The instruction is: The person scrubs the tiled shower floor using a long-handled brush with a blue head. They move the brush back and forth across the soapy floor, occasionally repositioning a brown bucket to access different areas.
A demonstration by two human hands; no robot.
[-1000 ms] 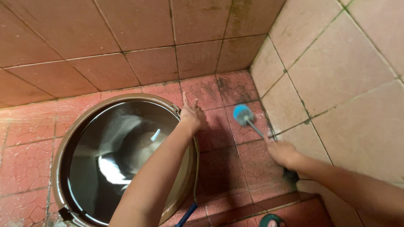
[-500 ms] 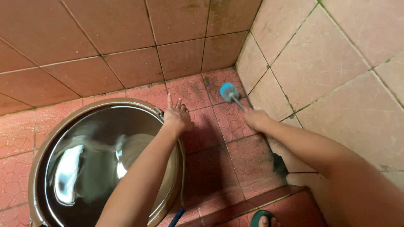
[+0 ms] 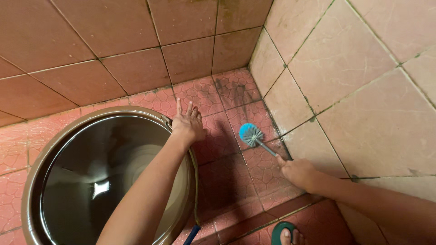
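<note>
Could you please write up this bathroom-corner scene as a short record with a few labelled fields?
setting: corner of tiled walls and a patterned red tile floor
left hand: left hand flat on the floor, fingers spread, beside the bucket rim
right hand: right hand gripping the handle of the blue brush
brush: bristle head down on the floor tile near the wall base
bucket: large brown bucket holding water, left of the arms
floor marks: dark grime toward the corner
foot: toes in a green sandal at the bottom edge

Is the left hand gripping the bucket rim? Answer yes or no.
No: the left hand lies flat on the floor with fingers spread, just past the rim of the bucket.
</note>
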